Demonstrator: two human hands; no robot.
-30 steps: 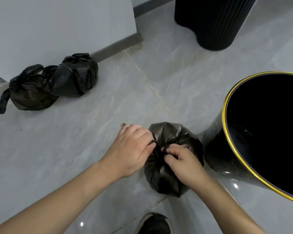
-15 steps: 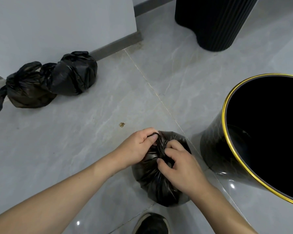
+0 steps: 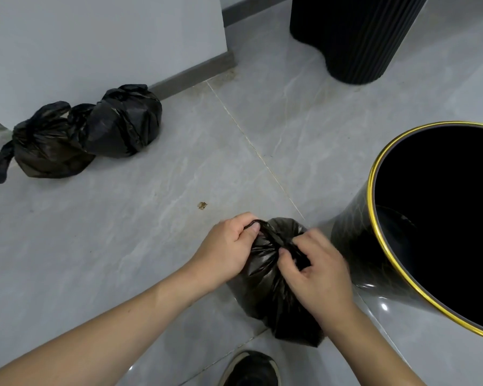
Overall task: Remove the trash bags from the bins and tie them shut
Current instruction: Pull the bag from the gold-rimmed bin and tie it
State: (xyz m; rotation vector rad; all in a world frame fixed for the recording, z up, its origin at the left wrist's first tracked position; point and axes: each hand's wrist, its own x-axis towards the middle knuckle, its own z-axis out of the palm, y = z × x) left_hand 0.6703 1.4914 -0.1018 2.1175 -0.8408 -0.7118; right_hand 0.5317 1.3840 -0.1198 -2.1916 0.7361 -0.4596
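Grey tile floor (image 3: 123,246). Black trash bag (image 3: 268,277) on floor beside gold-rimmed bin (image 3: 374,190); bin interior dark, contents unclear. Left hand (image 3: 229,246) pinches bag neck, right hand (image 3: 318,271) grips twisted end. Two tied bags (image 3: 81,135) by wall; ribbed bin (image 3: 354,37) beyond.
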